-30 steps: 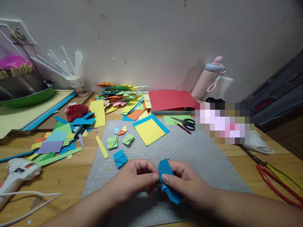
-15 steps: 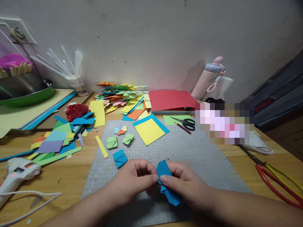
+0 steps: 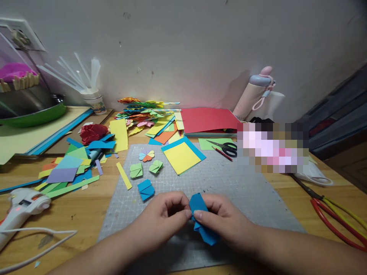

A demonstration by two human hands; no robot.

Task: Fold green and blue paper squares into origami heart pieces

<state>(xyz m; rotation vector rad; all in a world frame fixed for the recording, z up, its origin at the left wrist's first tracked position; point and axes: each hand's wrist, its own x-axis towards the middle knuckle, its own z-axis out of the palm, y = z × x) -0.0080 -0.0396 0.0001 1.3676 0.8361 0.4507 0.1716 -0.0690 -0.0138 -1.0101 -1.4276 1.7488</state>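
A partly folded piece of blue paper is held just above the grey cutting mat. My right hand is closed on it, thumb on top and fingers behind. My left hand pinches the paper's left edge between thumb and fingertips; its other fingers are curled. Beyond my left hand lies a folded blue paper piece. Two folded green pieces, one on the left and one on the right, sit farther back, near a small multicoloured paper flower.
Yellow and blue paper squares lie on the mat. Black scissors and a pencil are behind right; red-handled shears at right. A glue gun and paper scraps are at left. A bottle leans on the wall.
Both hands stay almost in place on the blue paper. My left fingertips have shifted very slightly at its edge, and the whole view has moved a little.
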